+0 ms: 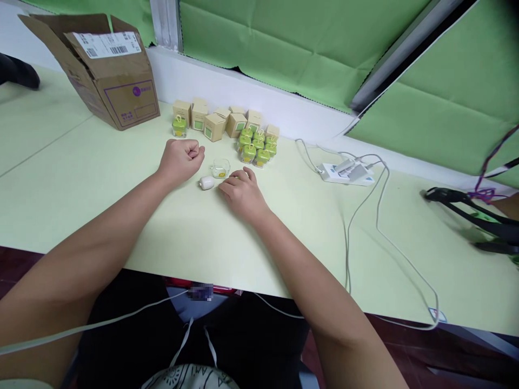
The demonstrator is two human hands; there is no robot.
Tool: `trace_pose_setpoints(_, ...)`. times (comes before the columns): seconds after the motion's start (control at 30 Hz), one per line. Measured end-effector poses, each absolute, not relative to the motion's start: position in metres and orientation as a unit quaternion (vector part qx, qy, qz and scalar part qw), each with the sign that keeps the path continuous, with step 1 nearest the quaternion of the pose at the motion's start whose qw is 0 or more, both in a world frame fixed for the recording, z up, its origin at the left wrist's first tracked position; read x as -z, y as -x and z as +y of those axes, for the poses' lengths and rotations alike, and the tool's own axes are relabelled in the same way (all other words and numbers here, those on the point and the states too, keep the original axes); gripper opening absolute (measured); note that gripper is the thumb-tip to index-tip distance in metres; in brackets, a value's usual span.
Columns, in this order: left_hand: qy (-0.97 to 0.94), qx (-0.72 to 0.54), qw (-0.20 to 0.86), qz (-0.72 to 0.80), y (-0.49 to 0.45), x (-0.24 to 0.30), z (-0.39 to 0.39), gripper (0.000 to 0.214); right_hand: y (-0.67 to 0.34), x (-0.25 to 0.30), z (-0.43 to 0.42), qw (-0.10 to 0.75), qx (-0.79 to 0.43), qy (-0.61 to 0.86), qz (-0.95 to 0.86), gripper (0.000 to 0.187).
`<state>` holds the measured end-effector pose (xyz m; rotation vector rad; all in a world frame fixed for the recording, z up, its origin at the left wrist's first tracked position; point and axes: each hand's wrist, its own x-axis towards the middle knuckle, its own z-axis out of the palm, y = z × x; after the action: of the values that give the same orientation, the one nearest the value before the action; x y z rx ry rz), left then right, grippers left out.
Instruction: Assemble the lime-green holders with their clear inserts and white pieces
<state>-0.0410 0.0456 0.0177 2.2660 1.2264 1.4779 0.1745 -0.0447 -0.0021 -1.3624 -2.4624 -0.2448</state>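
Note:
My left hand (181, 158) is closed in a fist on the table, with nothing showing between its fingers. To its right lies a small white rounded case (206, 183). Beside the case sits a small clear container (220, 168) with a yellow sticker and no lid on it. My right hand (243, 192) rests palm down just right of the case and container, its fingers loosely bent and apart; its palm is hidden. Behind my left fist stands one green-lidded jar (179, 127). A cluster of several similar green-lidded jars (258, 145) stands beyond my right hand.
Several small cardboard boxes (214, 127) line the wall behind the jars. A large open carton (115, 81) stands at back left. On the right lie a white power strip (347, 174) with trailing cables and a black object (470, 208). The table's front edge (211, 273) runs near my body.

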Motion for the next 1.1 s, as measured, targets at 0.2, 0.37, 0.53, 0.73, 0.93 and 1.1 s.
trace_pose_setpoints(0.2, -0.742, -0.509, 0.096, 0.425, 0.042, -0.018, 0.047, 0.043, -0.185, -0.003, -0.038, 0.35, 0.022, 0.506, -0.788, 0.018)
trace_pose_setpoints(0.37, -0.724, -0.516, 0.121, 0.442, 0.041, -0.018, 0.047, 0.036, -0.205, -0.002, -0.023, 0.511, -0.126, 0.59, -0.612, 0.012)
trace_pose_setpoints(0.53, -0.728, -0.51, 0.12, 0.443, 0.041, -0.02, 0.045, 0.036, -0.218, -0.003, -0.013, 0.538, -0.269, 0.658, -0.453, 0.016)
trace_pose_setpoints(0.73, -0.728, -0.51, 0.12, 0.442, 0.04, -0.021, 0.042, 0.035, -0.226, -0.006, -0.011, 0.505, -0.329, 0.673, -0.428, 0.014)
trace_pose_setpoints(0.93, -0.736, -0.502, 0.112, 0.44, 0.039, -0.02, 0.042, 0.034, -0.226, -0.005, -0.012, 0.439, -0.311, 0.66, -0.524, 0.019)
trace_pose_setpoints(1.1, -0.746, -0.502, 0.104, 0.425, 0.04, -0.019, 0.043, 0.034, -0.219, -0.004, -0.016, 0.395, -0.284, 0.654, -0.579, 0.011)
